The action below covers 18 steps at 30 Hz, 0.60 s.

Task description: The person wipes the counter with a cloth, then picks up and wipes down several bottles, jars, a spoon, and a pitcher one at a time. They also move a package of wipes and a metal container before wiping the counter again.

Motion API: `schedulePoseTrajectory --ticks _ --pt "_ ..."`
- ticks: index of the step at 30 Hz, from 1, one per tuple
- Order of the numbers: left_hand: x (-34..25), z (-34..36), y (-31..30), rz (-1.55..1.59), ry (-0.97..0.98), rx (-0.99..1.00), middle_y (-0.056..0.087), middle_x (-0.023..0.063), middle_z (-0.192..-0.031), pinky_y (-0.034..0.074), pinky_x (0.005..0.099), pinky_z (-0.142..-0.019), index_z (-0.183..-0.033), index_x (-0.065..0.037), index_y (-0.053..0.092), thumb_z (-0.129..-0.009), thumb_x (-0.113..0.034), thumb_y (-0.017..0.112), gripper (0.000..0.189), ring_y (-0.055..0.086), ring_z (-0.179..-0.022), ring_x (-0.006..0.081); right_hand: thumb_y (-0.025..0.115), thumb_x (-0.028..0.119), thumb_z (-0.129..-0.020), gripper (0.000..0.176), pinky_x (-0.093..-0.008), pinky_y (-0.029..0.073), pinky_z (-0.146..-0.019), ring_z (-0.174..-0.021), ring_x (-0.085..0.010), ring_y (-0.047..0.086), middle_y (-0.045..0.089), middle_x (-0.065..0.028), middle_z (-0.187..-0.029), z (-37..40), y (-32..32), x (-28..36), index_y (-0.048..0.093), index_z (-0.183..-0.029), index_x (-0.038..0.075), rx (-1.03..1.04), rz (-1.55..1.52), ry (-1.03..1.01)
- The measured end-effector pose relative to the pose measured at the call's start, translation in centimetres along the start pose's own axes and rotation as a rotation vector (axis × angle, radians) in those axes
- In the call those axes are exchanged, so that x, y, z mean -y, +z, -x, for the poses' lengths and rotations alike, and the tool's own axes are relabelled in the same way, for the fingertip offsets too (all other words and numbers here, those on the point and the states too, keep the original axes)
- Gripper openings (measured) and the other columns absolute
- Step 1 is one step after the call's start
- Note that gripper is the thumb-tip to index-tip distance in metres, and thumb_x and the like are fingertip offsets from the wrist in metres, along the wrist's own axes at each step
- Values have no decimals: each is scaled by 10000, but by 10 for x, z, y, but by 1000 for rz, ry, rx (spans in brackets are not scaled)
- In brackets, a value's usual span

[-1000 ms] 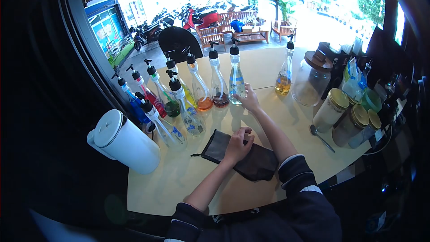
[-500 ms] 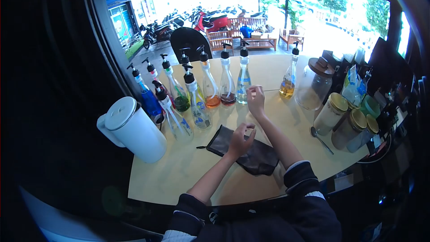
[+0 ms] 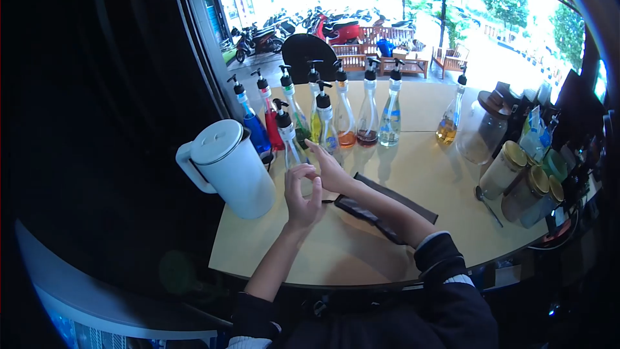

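Note:
My left hand (image 3: 302,195) curls around the base of a clear pump bottle (image 3: 289,143) with a black pump, at the near left end of the bottle group. My right hand (image 3: 328,167) reaches across from the right and lies against the same bottle's side with its fingers stretched out. A dark grey cloth (image 3: 387,210) lies flat on the cream table (image 3: 361,255) under my right forearm. Neither hand touches the cloth.
A white lidded jug (image 3: 231,169) stands just left of my hands. Several pump bottles with coloured liquids (image 3: 368,113) line the back, and an amber one (image 3: 449,123) stands apart. A big glass jar (image 3: 481,134), lidded canisters (image 3: 505,168) and a spoon (image 3: 488,204) sit at right.
My right hand left the far clear bottle and swung left. My left hand lifted off the cloth. Both now meet at the near-left pump bottle. The view turned left.

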<state>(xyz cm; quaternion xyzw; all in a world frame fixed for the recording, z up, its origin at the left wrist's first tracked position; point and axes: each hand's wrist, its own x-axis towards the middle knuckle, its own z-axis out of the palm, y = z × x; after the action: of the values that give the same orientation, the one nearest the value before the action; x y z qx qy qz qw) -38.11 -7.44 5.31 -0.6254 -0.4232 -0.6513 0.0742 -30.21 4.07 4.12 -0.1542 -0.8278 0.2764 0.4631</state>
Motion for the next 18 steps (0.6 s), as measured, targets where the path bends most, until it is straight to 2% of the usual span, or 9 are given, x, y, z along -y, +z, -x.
schedulePoseTrajectory --ticks 2,4,7,10,12,14,15,18 --pt "7 4 -16 -59 -6 26 572 138 -1030 441 357 -874 -1010 -10 536 -803 -12 582 212 560 -964 263 724 115 -729 651 -426 416 -967 -1141 -384 520 555 -236 -1171 -5 17 -2 375 -1264 -10 -18 40 -8" --pt "12 5 -29 -62 -20 42 564 134 -996 433 385 -877 -1001 -20 534 -802 -17 582 205 555 -969 287 732 146 -727 665 -429 417 -958 -1121 -399 528 555 -255 -1161 -8 26 1 362 -1251 -26 61 -13 149" --pt "18 7 -40 -41 -72 24 566 133 -1012 433 377 -870 -1010 -21 537 -802 -23 585 214 554 -968 278 754 234 -732 676 -432 431 -922 -1096 -398 544 564 -258 -1146 -6 25 9 379 -1229 -30 38 -19 193" --pt "24 0 -43 -12 -140 -76 541 103 -1087 437 319 -834 -1087 -3 519 -852 -37 542 239 523 -1001 190 765 301 -738 699 -428 446 -883 -1064 -378 562 575 -245 -1122 2 16 15 389 -1223 -34 -25 3 157" --pt "30 -3 -35 49 -185 -104 520 95 -1122 430 314 -849 -1135 -9 494 -877 -55 529 264 505 -1049 178 771 333 -738 712 -423 453 -861 -1040 -363 575 581 -234 -1105 7 -1 20 395 -1219 -35 -75 5 121" --pt "34 -7 -19 126 -302 -209 536 101 -1130 431 316 -838 -1124 -13 498 -879 -82 546 260 532 -1032 198 795 308 -723 643 -366 469 -806 -930 -279 605 601 -194 -1029 13 -27 38 446 -1146 -27 -80 6 111" --pt "39 -8 -11 156 -309 -166 517 104 -1165 418 336 -872 -1184 -14 462 -880 -123 568 340 509 -1088 208 784 339 -734 672 -387 463 -830 -944 -314 589 586 -194 -1024 17 -42 41 433 -1173 -30 -69 25 120" --pt "48 -7 24 61 -428 -59 489 108 -1211 389 362 -920 -1236 -11 427 -873 -179 602 437 467 -1151 217 791 311 -727 618 -388 464 -830 -960 -313 593 589 -192 -1018 32 -89 47 451 -1121 -22 -110 46 164"
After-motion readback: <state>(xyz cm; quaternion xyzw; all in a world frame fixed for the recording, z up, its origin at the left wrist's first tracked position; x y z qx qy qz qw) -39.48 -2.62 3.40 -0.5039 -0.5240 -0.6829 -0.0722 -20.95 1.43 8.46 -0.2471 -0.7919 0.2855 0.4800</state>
